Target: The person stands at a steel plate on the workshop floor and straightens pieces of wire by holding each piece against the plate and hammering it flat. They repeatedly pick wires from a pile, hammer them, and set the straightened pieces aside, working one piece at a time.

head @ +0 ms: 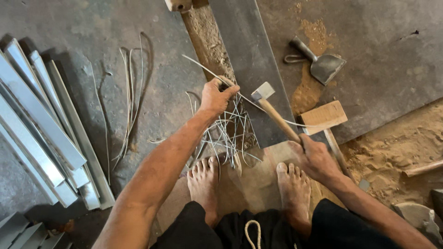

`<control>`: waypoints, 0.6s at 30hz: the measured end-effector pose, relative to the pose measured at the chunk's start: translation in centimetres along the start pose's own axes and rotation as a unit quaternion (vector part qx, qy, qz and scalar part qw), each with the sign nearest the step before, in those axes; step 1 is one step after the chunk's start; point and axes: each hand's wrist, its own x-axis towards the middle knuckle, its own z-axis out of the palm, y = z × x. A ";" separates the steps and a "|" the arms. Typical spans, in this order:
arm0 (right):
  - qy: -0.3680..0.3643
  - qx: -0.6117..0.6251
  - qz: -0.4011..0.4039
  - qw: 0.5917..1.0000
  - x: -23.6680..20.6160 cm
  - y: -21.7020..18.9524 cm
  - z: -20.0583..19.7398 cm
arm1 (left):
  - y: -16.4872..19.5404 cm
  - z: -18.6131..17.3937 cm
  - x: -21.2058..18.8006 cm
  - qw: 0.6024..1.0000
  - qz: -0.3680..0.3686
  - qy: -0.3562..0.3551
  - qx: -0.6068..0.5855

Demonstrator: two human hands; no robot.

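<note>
A: What is each hand doing?

B: The left hand (217, 96) is closed in a fist around a thin metal strip (199, 64) that juts up and away past its knuckles. The right hand (316, 157) is wrapped tight around the wooden handle of a small hammer (264, 92); the hammer's head sits just right of the left fist, over a long dark steel bar (244, 50).

A: How much looks done?

B: Just below the left hand, between it and the 2 bare feet, lies a tangled pile of cut strips (230, 133), so I judge a fair amount is already worked. Left of that hand, a few long loose strips (131, 87) lie on the floor, seemingly waiting.

A: Anything else nearby?

B: Above the right hand, a wooden mallet (323, 117) and a broad chisel (323, 64). Far left, folded sheet-metal channels (41, 138) are stacked.
</note>
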 end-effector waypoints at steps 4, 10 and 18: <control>0.112 -0.007 0.003 0.994 -1.3 1.8 -1.9 | 0.4 0.0 -0.1 0.999 -0.013 0.002 0.032; 0.143 -0.109 -0.143 0.973 -1.9 5.0 0.6 | 1.5 0.0 -0.7 0.996 0.004 0.022 0.086; 0.055 -0.032 0.036 0.997 -1.9 -0.8 -1.6 | 5.0 0.0 -3.0 0.999 0.007 -0.038 0.038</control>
